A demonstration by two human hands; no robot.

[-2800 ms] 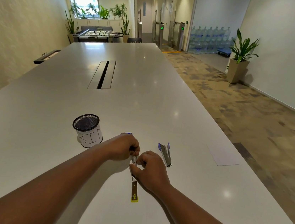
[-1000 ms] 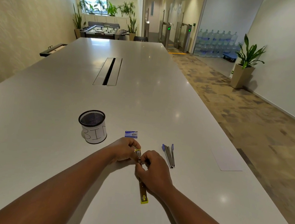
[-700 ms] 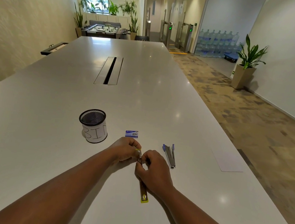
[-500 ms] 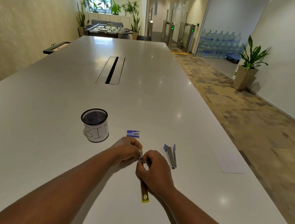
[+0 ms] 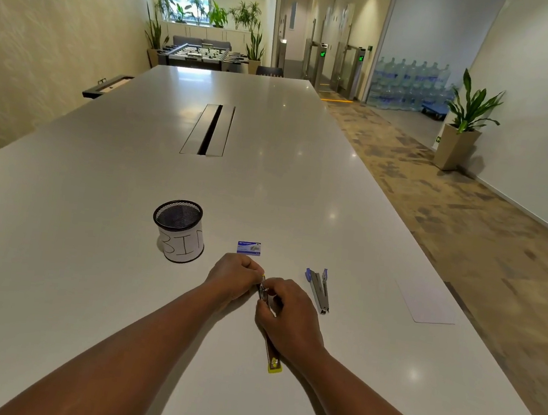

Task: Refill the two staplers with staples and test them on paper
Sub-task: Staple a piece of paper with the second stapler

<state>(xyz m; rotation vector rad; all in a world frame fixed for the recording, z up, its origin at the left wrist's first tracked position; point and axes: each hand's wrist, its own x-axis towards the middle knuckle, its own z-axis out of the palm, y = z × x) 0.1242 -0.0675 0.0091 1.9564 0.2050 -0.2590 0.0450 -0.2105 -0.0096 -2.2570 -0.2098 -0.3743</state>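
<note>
Between both sets of curled fingers lies the yellow stapler (image 5: 271, 352), its far end pinched by the left hand (image 5: 234, 276) and right hand (image 5: 288, 316). Staples seem mid-loading; a crooked strip could jam. Right of them waits the blue stapler (image 5: 319, 288).

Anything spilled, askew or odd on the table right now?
Nothing stands out. The blue stapler lies opened, as refilling needs, apart from the hands. Both the left hand and right hand work the yellow stapler. The staple box, bin cup and paper sit undisturbed.
</note>
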